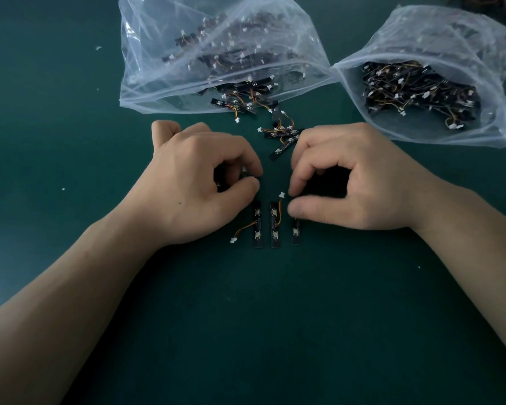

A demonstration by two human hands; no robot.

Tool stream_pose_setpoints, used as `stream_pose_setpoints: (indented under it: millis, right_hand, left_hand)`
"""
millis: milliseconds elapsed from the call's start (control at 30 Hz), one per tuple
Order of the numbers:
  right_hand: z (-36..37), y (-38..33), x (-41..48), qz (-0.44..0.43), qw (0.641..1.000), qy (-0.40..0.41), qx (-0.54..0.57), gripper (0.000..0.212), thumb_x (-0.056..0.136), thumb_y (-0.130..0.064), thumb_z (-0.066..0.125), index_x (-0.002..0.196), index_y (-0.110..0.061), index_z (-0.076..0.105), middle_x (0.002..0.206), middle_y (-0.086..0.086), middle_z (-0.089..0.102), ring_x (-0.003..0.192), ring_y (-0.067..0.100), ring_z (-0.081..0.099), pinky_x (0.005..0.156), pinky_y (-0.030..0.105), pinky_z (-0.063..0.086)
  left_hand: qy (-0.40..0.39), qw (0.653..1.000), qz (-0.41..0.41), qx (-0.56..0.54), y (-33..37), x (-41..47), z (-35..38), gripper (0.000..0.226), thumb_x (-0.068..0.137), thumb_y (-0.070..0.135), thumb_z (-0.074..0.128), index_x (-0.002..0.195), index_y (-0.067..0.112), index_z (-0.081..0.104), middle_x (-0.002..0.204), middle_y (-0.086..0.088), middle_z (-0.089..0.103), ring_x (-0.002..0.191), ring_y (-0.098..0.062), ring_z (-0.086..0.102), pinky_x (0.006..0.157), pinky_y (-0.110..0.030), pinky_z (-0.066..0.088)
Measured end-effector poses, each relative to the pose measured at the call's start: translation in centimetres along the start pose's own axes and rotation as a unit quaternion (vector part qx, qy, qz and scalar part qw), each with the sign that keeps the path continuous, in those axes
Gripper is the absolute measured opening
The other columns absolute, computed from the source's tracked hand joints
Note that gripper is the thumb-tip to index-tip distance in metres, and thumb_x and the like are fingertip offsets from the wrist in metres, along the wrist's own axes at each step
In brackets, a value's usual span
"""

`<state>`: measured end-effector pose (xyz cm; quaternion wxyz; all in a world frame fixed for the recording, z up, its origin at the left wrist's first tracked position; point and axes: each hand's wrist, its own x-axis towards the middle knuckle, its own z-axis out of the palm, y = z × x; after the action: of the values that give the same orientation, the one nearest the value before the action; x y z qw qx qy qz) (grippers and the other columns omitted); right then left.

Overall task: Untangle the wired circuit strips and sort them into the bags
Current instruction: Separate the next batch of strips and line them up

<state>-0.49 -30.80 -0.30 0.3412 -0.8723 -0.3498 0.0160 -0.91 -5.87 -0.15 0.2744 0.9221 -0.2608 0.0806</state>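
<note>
Two bare forearms are reaching in from the near edge over the dark green table [246,317]. Three circuit strips are lying side by side, parallel, lengthwise away from the viewer, just nearer than the knuckles: left strip [257,226] with its orange wire and white plug trailing left, middle strip [275,226] with its wire looping to a white plug at its far end, right strip [296,232]. The left grip [199,182] is curling, thumb against forefinger, clenching round a small dark held piece [220,185]; a white bit is showing between the fingertips, the rest is hidden. The left strip's far end is lying just under this thumb. The right grip [348,182] is forming a ring, thumb tip resting on the far end of the right strip, forefinger tip hovering just beside the middle strip's plug; whether it is grasping anything cannot be told. Beyond the fingers a loose tangle [281,135] of strips and wires is lying between the two grips. Further back, the left bag [216,54], clear plastic, is spilling strips from its mouth toward the tangle. The right bag [421,83] is lying open-mouthed, holding a dense heap of wired strips. White specks are dotting the table.
</note>
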Motion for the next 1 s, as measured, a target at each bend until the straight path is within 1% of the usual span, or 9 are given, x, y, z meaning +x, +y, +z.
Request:
stream_pose_setpoints:
  millis: [100,200,267,367,433,500,600,733,1000]
  right_hand:
    - [-0.3,0.4,-0.2,0.025,0.993,0.067,0.091,0.027,0.096,-0.034,0.064,0.098,-0.010,0.075,0.082,-0.007,0.068,0.071,0.011,0.059,0.066,0.025,0.043]
    - [-0.5,0.8,-0.3,0.044,0.983,0.127,0.129,0.037,0.099,-0.034,0.055,0.098,-0.002,0.073,0.081,0.015,0.068,0.072,0.034,0.058,0.063,0.040,0.043]
    - [-0.4,0.7,-0.2,0.050,0.985,0.125,0.110,0.036,0.099,-0.035,0.056,0.095,-0.003,0.073,0.079,0.013,0.068,0.070,0.031,0.059,0.062,0.040,0.043]
    - [-0.2,0.5,-0.1,0.060,0.990,0.100,0.081,0.034,0.098,-0.038,0.058,0.091,-0.010,0.075,0.078,0.001,0.068,0.066,0.011,0.056,0.061,0.024,0.040]
    - [-0.1,0.5,-0.1,0.063,0.990,0.097,0.075,0.034,0.098,-0.039,0.058,0.091,-0.011,0.075,0.079,0.000,0.069,0.068,0.013,0.059,0.061,0.028,0.043]
    - [-0.1,0.5,-0.1,0.063,0.990,0.100,0.074,0.034,0.099,-0.040,0.057,0.091,-0.011,0.075,0.081,0.002,0.071,0.072,0.019,0.063,0.063,0.035,0.047]
    - [-0.1,0.4,0.0,0.065,0.991,0.098,0.066,0.035,0.098,-0.040,0.057,0.091,-0.011,0.075,0.081,0.002,0.071,0.072,0.018,0.062,0.063,0.029,0.045]
    - [-0.1,0.3,0.0,0.063,0.992,0.097,0.056,0.033,0.099,-0.038,0.058,0.091,-0.011,0.075,0.080,-0.001,0.071,0.072,0.017,0.062,0.063,0.028,0.046]
    - [-0.2,0.2,0.0,0.064,0.992,0.097,0.052,0.030,0.099,-0.034,0.059,0.090,-0.011,0.076,0.081,-0.003,0.071,0.074,0.017,0.063,0.064,0.027,0.046]
  left_hand:
    - [0.017,1.000,-0.011,-0.003,0.0,0.0,0.0,0.010,0.085,0.031,0.062,0.080,0.032,0.070,0.069,0.015,0.062,0.086,-0.007,0.057,0.098,-0.034,0.024]
    - [0.024,0.999,-0.027,0.006,0.1,0.0,-0.1,0.013,0.084,0.028,0.061,0.076,0.028,0.071,0.066,0.012,0.062,0.082,-0.009,0.058,0.102,-0.034,0.025]
    - [0.029,0.998,-0.049,-0.025,0.1,0.2,-0.3,0.015,0.081,0.023,0.061,0.074,0.026,0.074,0.064,0.009,0.064,0.078,-0.011,0.061,0.101,-0.034,0.031]
    - [0.035,0.990,-0.080,-0.110,0.2,0.2,-0.9,0.021,0.076,0.015,0.058,0.070,0.024,0.076,0.061,0.004,0.066,0.069,-0.015,0.062,0.079,-0.019,0.042]
    - [0.029,0.987,-0.083,-0.137,0.2,0.2,-1.1,0.023,0.073,0.013,0.055,0.065,0.024,0.074,0.055,0.002,0.064,0.058,-0.016,0.060,0.059,-0.015,0.042]
    - [0.012,0.989,-0.076,-0.128,0.0,0.3,-1.1,0.023,0.070,0.015,0.054,0.060,0.024,0.073,0.051,0.001,0.062,0.051,-0.019,0.056,0.055,-0.015,0.039]
    - [-0.004,0.995,-0.046,-0.090,-0.1,0.2,-1.1,0.023,0.070,0.021,0.053,0.058,0.020,0.073,0.050,0.005,0.061,0.051,-0.019,0.054,0.070,-0.009,0.035]
    - [-0.002,0.999,-0.028,-0.029,0.1,0.0,-1.1,0.024,0.072,0.019,0.051,0.059,0.018,0.071,0.055,0.006,0.062,0.068,-0.015,0.056,0.096,-0.017,0.026]
    - [-0.044,0.998,-0.031,0.036,0.5,-0.2,-1.0,0.022,0.070,0.015,0.053,0.055,0.016,0.069,0.051,-0.005,0.053,0.067,-0.022,0.047,0.100,-0.029,0.020]
